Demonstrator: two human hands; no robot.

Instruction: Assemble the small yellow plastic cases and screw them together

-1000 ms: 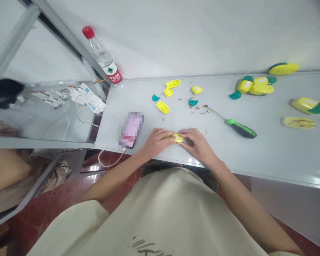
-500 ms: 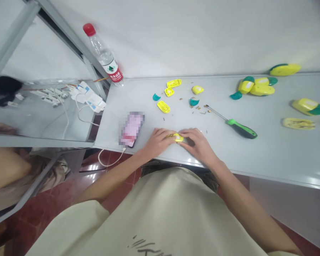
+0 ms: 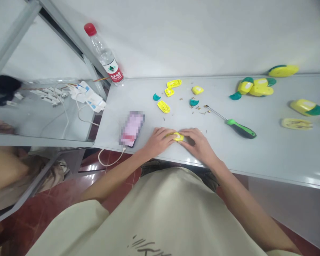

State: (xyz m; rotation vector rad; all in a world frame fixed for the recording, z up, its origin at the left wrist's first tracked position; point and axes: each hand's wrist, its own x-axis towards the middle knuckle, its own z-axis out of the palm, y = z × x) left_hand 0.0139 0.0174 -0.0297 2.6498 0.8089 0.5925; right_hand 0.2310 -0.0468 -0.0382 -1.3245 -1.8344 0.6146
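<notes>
Yellow piece (image 3: pixel 179 136), held between the two sets of fingers just inside the table's near edge. The work in hand looks partway along: this piece is in the fingers, while other shells and bits lie separate beyond them. Whether anything is fitted inside it cannot be told — the fingertips cover its ends.

The left hand (image 3: pixel 161 140) comes in palm down, fingers bunched together and curled, thumb and fingertips pinching the piece's left end. The right hand (image 3: pixel 198 142) mirrors it, thumb and forefinger pinching the right end, a gap showing behind the thumb. Both forearms angle inward from the body, wrists low over the table (image 3: pixel 256 156).

Left of the left fingers, a phone (image 3: pixel 132 128) with a white cable (image 3: pixel 123 151) attached. Just beyond the fingers, a hollow yellow shell (image 3: pixel 164 107); past it, a small yellow block (image 3: pixel 169 92), touching or nearly touching a second yellow shell (image 3: pixel 174 83). Beyond the right fingers, small metal bits (image 3: pixel 198 107) scattered beside a teal cap (image 3: pixel 194 102), with a rounded yellow part (image 3: pixel 197 90) behind.

To the right of the right fingers, a green-and-black screwdriver (image 3: pixel 242 129), its tip toward the bits. Farther right — from where I stand, seemingly joined — a yellow-and-green body (image 3: pixel 305 106) and a cluster of similar bodies (image 3: pixel 261 89). Far beyond the left fingers, a red-capped bottle (image 3: pixel 112 69) stands at the table's back corner.
</notes>
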